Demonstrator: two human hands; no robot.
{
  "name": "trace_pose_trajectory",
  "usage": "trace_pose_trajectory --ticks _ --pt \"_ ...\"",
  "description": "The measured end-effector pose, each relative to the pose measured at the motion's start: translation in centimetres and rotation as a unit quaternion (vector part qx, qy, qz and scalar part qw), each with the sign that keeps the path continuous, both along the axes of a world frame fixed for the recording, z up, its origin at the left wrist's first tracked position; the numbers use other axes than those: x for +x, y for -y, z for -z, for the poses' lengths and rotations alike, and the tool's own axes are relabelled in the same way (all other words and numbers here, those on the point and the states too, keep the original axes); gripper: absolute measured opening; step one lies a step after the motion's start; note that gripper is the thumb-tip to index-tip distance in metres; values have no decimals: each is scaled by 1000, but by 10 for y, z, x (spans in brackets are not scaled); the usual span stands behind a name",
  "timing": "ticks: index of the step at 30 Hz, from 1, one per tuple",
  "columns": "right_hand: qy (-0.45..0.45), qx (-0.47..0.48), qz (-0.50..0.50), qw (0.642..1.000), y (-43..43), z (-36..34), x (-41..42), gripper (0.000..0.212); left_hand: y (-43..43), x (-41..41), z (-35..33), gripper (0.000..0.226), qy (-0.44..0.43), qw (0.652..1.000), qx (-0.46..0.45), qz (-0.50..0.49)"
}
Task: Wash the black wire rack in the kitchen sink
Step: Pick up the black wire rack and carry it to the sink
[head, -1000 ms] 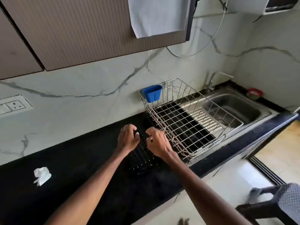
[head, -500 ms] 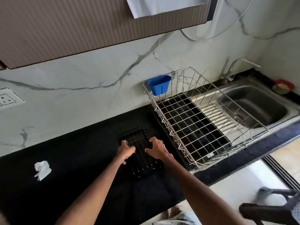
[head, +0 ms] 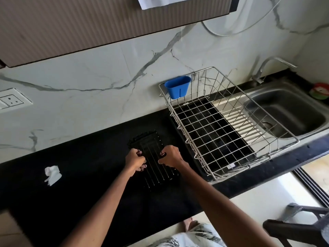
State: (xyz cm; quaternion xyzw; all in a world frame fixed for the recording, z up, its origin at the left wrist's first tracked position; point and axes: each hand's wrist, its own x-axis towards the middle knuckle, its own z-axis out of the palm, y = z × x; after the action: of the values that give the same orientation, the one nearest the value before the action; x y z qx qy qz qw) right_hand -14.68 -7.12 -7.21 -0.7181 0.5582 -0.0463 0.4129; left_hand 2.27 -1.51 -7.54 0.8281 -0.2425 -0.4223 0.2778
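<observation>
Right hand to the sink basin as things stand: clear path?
Probably not directly. The right hand grips the black wire rack, and the steel dish basket stands between it and the sink basin; it would have to go over.

Worktop [head: 80, 175]: black.
Middle: black wire rack [head: 151, 145], lying flat.
Left part: crumpled white tissue [head: 52, 172].
Right end: steel dish basket [head: 256, 160], beside the sink [head: 288, 111].

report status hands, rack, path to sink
Left hand and right hand both grip black wire rack on counter. Sink not reached. Steel dish basket stands between rack and sink.
</observation>
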Motion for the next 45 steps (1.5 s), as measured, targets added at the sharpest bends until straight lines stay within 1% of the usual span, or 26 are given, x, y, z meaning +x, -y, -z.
trace_pose_trajectory --ticks 3,4,8,10,13,17,20,25,29,33,36,40,45 --pt "29 -48 7 998 -11 -20 -7 42 -12 -4 -21 38 7 998 -57 -13" --pt "40 -61 14 997 -16 -27 -9 44 -17 -6 -30 38 13 997 -80 -14" --pt "90 -119 54 987 -38 -57 -17 40 -40 -12 -69 42 49 983 -178 -2" --pt "118 -153 71 979 -52 -77 -23 37 -53 -22 -95 44 91 970 -226 15" --pt "154 -223 91 958 -70 -111 -37 36 -70 -36 -133 52 182 937 -294 57" --pt "191 -287 139 928 -87 -160 -66 41 -84 -58 -179 52 236 870 -419 106" --pt "214 -318 179 906 -98 -191 -96 44 -86 -87 -209 48 247 827 -487 134" --pt "224 -359 216 880 -109 -228 -158 39 -72 -148 -234 48 229 786 -548 169" --pt "210 -381 238 868 -103 -233 -217 34 -52 -209 -238 45 190 778 -566 197" --pt "195 -404 254 857 -95 -233 -284 35 -33 -276 -235 45 166 775 -570 217" --pt "177 -416 267 851 -83 -231 -341 36 -17 -334 -233 46 158 774 -571 225" --pt "161 -426 286 843 -67 -221 -412 28 3 -405 -225 46 150 771 -572 236" --pt "141 -420 304 843 -49 -211 -480 32 21 -476 -214 45 142 778 -566 231"
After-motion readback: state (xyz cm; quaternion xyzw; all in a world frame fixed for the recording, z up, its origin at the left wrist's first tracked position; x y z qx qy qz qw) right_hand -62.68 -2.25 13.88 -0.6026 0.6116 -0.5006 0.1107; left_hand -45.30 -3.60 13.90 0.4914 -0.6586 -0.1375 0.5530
